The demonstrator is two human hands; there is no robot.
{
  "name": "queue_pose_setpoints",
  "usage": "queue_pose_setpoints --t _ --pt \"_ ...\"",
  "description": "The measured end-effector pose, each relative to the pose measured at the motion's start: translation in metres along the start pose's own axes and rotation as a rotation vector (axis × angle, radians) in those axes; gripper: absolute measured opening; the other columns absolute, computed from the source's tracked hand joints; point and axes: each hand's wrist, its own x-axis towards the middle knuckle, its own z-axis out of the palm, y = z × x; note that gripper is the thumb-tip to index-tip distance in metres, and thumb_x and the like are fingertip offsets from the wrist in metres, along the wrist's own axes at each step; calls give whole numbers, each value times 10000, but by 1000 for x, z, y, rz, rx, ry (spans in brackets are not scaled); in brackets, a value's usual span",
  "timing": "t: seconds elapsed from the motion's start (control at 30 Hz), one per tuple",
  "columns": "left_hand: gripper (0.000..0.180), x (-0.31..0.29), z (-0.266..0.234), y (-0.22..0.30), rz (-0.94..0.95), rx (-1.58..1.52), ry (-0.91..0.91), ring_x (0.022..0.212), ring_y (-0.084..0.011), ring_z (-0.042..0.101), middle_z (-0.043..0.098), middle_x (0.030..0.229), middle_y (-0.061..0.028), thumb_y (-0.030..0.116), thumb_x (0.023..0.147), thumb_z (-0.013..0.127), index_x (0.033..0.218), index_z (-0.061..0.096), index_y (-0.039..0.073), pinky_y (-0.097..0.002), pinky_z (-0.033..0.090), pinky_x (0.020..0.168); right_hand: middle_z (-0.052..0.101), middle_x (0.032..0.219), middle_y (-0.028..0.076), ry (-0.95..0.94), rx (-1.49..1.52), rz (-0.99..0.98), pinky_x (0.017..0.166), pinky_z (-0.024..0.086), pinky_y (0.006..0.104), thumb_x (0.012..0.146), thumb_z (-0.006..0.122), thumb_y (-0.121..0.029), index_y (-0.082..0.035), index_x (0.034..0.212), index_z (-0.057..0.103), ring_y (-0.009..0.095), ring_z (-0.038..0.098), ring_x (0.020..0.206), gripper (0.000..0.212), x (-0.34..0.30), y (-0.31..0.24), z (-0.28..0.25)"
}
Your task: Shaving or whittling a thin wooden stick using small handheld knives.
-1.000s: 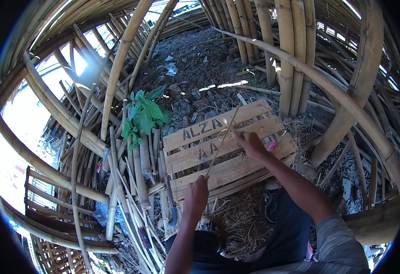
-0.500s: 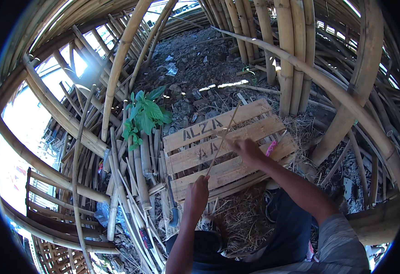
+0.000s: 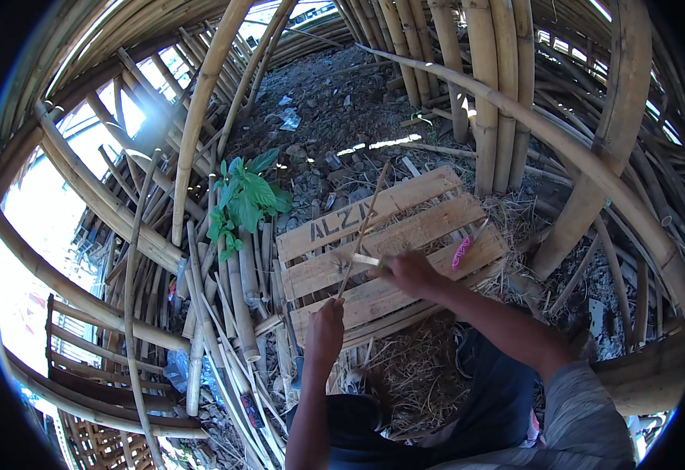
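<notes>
My left hand point(image 3: 325, 330) grips the lower end of a thin bamboo strip point(image 3: 364, 229) that slants up and to the right over a wooden pallet point(image 3: 405, 235). My right hand point(image 3: 410, 272) is closed on the handle of a knife point(image 3: 366, 260), whose blade touches the strip about midway. A pink-handled tool point(image 3: 461, 252) lies on the pallet's right side. Dry straw point(image 3: 413, 368) is heaped in front of my legs.
Thick bamboo poles point(image 3: 491, 86) arch all around as a frame. A bundle of cut bamboo sticks point(image 3: 237, 305) lies left of the pallet. A green leafy plant point(image 3: 242, 202) grows beyond it. Dirt ground with litter point(image 3: 335, 110) lies behind.
My right hand has slid left and toward me along the strip with the knife. My left hand keeps its hold and has barely moved.
</notes>
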Motion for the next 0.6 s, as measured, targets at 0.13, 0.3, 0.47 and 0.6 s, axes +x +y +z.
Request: queue_pose_setpoints --t 0.13,0.3,0.47,0.6 --pt "276 -6 8 -2 167 118 78 686 -469 529 551 692 -277 194 947 436 796 518 -22 -534 380 572 567 547 160 125 65 335 549 483 440 895 466 -503 -10 778 610 326 608 548 527 3 13 0" --pt "265 -16 10 2 80 196 6 752 -472 520 554 727 -268 203 940 447 831 544 -17 -510 379 615 574 564 146 43 70 393 534 472 434 908 453 -490 -9 763 611 312 587 520 527 0 34 -12" --pt "257 -12 9 8 135 124 -23 703 -469 516 544 710 -274 194 943 445 831 537 -19 -523 363 583 557 533 124 77 -19 -59 510 460 424 920 429 -486 -1 741 598 268 571 482 544 -20 20 14" --pt "245 -12 7 8 125 188 -18 662 -479 514 531 668 -284 171 944 445 798 492 -21 -530 365 535 516 492 105 37 297 471 490 445 416 920 403 -525 -4 717 581 251 525 444 587 5 20 -16"
